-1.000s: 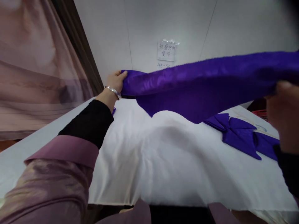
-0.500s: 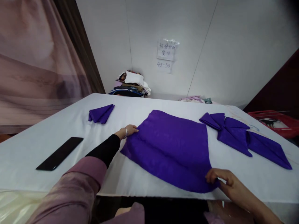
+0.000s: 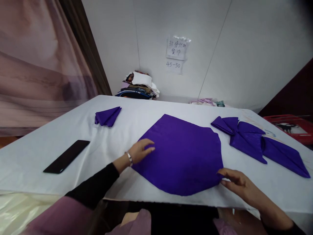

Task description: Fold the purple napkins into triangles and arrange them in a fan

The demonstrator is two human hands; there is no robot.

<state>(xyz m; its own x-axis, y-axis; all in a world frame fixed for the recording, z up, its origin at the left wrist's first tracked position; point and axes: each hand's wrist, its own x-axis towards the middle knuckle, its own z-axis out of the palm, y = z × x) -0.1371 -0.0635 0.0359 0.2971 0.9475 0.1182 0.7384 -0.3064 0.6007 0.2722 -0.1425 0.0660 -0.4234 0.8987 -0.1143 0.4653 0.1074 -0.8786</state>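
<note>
A purple cloth napkin (image 3: 181,153) lies spread on the white-covered table (image 3: 127,114) in front of me, its lower edge curved and its right side a little uneven. Over its left edge is my left hand (image 3: 140,150), with thumb and fingers apart and nothing gripped. At the napkin's lower right corner, my right hand (image 3: 238,182) pinches the cloth between thumb and fingertips. A folded purple napkin (image 3: 108,117) rests at the far left. Several more folded purple napkins (image 3: 249,140) lie partly overlapping on the right.
A black phone-like slab (image 3: 67,156) lies on the table at left. Behind the far edge are a pile of folded cloths (image 3: 139,85) and some pale cloths (image 3: 205,102). Handwritten paper signs (image 3: 176,49) hang on the wall. A red basket (image 3: 290,127) stands beyond the right edge.
My left hand has let go of the napkin's left edge and moved right and nearer, over the cloth. The napkin's near part lies flatter. My right hand has moved slightly up, staying at its corner.
</note>
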